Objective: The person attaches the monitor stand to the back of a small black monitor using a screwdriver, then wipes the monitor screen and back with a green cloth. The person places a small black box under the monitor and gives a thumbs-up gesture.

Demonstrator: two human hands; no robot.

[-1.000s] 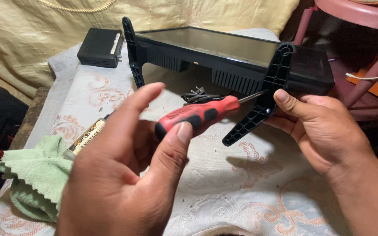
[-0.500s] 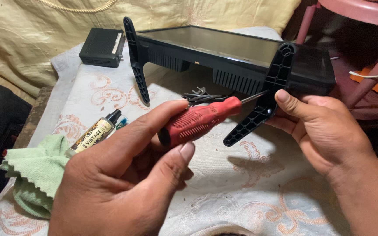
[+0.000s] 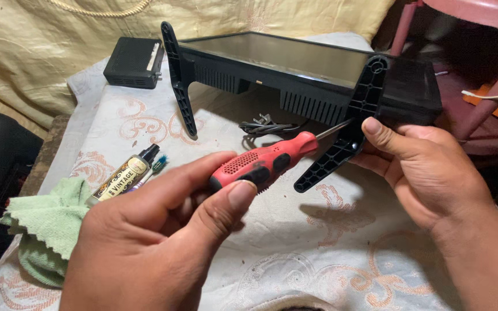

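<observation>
While the left hand [image 3: 145, 247] is pinching the red screwdriver [image 3: 263, 164], its tip is meeting the stand leg [image 3: 341, 147].
The right hand [image 3: 427, 167] is bracing that stiff, probably light plastic leg on the flat monitor [image 3: 295, 63]; the ribbed handle likely grips well.

So the desk [image 3: 295, 253] has a whitish cloth with faded orange swirls over it. Flat screen [image 3: 295, 63] lies face down at the far side, its two black stand feet sticking up. Small black box [image 3: 134, 62] far left, green rag [image 3: 44, 227] near left, a little tube [image 3: 119, 179] just beside it, and a coiled black cord [image 3: 266, 126] near the screen.
</observation>
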